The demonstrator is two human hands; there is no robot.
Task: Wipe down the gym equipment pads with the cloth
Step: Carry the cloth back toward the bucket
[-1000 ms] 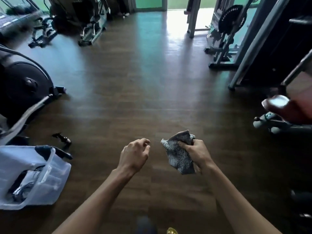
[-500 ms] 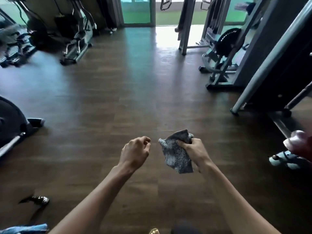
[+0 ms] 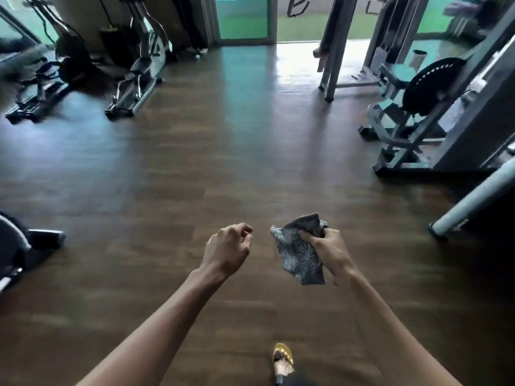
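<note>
A grey speckled cloth (image 3: 299, 252) hangs from my right hand (image 3: 327, 250), which grips its upper edge in front of me above the wooden floor. My left hand (image 3: 230, 247) hovers just left of the cloth with its fingers loosely curled and nothing in it. A weight machine (image 3: 412, 118) with a round black disc (image 3: 430, 84) stands ahead at the right. No pad is plainly in view near my hands.
Elliptical trainers (image 3: 133, 76) stand at the far left. Part of an exercise bike (image 3: 19, 246) shows at the left edge. A slanted grey frame post (image 3: 473, 196) crosses the right side. My foot in a yellow sandal (image 3: 282, 360) is at the bottom. Glass doors (image 3: 245, 20) lie ahead.
The view has swung up and forward across the floor. The plastic bag, the bike and the red pad have slid out of view. Both hands keep their pose, the cloth still gripped.
</note>
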